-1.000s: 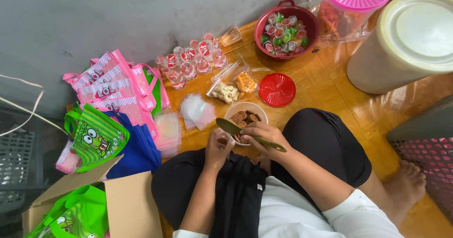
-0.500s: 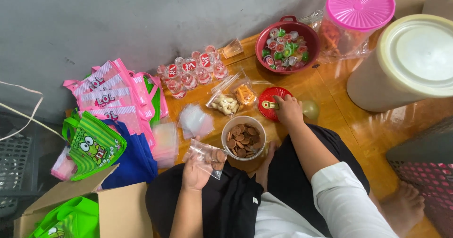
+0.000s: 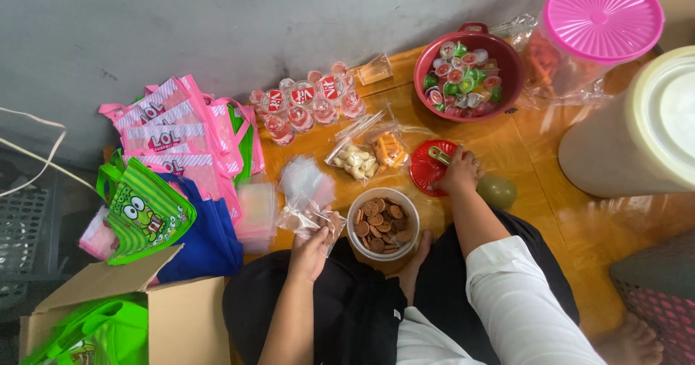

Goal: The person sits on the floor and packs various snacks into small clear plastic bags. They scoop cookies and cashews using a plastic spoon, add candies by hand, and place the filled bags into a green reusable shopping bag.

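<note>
Our left hand (image 3: 313, 243) is curled around a clear plastic bag (image 3: 308, 213) at about 7 o'clock from the bowl of cookies (image 3: 383, 222). Our right hand (image 3: 460, 171) rests on the red lid (image 3: 428, 171) at 1 o'clock from the bowl, fingers bent on a little green thing; we cannot tell how tight. Snack bags (image 3: 369, 153) lie at 12 o'clock.

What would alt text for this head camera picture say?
A seated person's left hand holds a small clear bag beside a bowl of round biscuits, while the right hand rests on a red lid. Party bags lie left.
</note>
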